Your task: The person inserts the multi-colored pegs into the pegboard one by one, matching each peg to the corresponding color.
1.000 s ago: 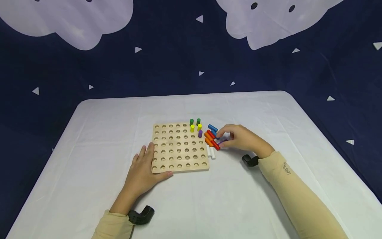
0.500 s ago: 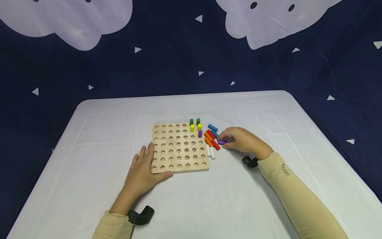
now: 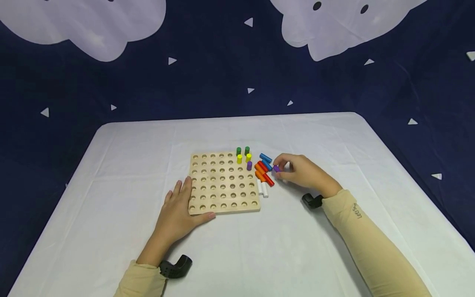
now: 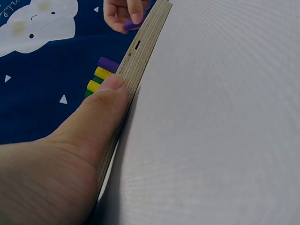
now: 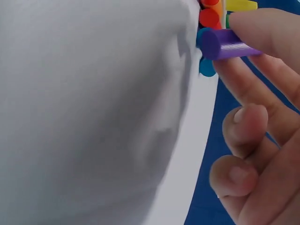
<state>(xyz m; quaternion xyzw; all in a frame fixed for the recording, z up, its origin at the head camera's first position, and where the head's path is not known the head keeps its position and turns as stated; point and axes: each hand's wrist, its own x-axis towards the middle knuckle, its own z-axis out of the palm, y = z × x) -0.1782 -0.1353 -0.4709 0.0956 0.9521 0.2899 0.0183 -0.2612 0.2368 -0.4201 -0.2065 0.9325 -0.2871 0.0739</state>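
Note:
A square wooden pegboard (image 3: pixel 217 183) with rows of round holes lies flat on the white table. My left hand (image 3: pixel 176 218) rests at its front left corner, fingers straight along the left side and thumb along the front edge. Two green pegs, two yellow pegs (image 3: pixel 239 159) and one purple peg (image 3: pixel 249 166) stand upright in the board's far right holes. Right of the board, my right hand (image 3: pixel 302 173) pinches another purple peg (image 5: pixel 229 44) between thumb and fingers. Its ring and little fingers are curled in the right wrist view.
Loose blue pegs (image 3: pixel 266 158), red pegs (image 3: pixel 269 180), orange pegs (image 3: pixel 260 176) and white pegs (image 3: pixel 265 189) lie by the board's right edge. A dark blue cloth (image 3: pixel 208 82) with clouds and triangles hangs behind the table.
My right hand has picked up the purple peg that lay on the table, raising and turning it slightly. My left hand and the board stay in place.

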